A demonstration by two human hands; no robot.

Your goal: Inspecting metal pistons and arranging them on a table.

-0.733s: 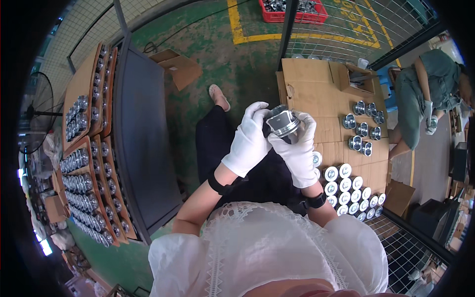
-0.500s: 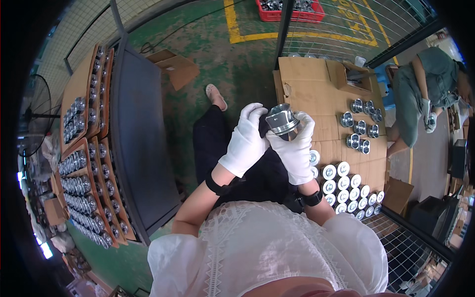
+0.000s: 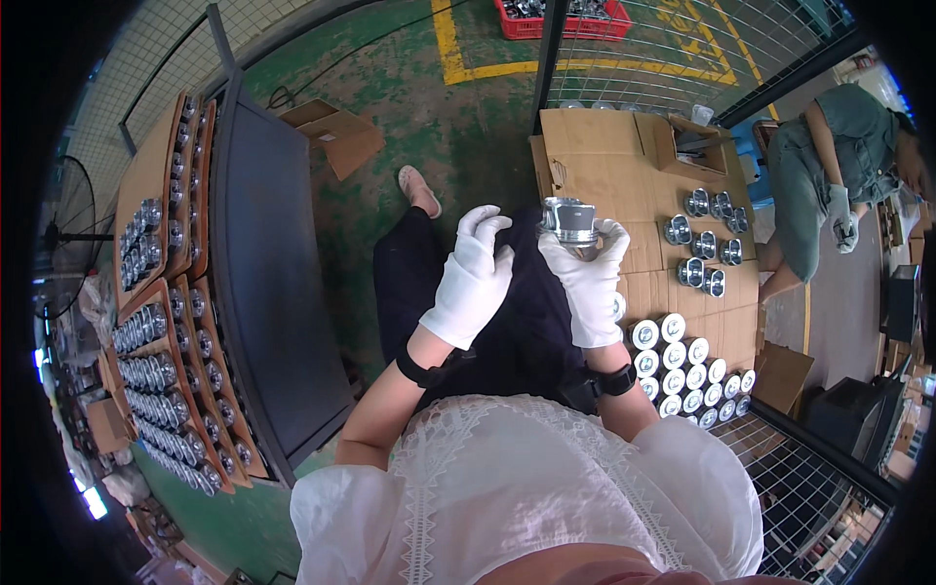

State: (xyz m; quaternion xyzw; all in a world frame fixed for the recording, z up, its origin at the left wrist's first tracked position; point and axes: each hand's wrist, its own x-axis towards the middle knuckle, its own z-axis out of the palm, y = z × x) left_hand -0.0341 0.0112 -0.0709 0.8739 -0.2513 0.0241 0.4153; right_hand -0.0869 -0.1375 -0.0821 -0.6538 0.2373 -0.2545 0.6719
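Note:
My right hand [image 3: 588,283], in a white glove, grips a shiny metal piston [image 3: 569,222] by its lower ringed end, with the grey side patch facing me. Apart from it to the left, my gloved left hand [image 3: 472,278] holds nothing, its fingers curved and spread from the thumb. Beside my right wrist, rows of pistons [image 3: 673,360] with pale round tops stand on the cardboard-covered table [image 3: 597,146]. Farther right on the same cardboard lies a looser group of pistons [image 3: 703,245], their hollow sides showing.
A cardboard box [image 3: 687,151] with tools sits at the table's far end. To my left, a dark cabinet [image 3: 278,263] stands by stacked layers of pistons [image 3: 161,370]. A red crate [image 3: 565,21] is on the far floor. A co-worker [image 3: 834,166] handles a part at right.
My left hand has let go of the piston and moved left. My right hand keeps it, now turned more upright with its side toward me.

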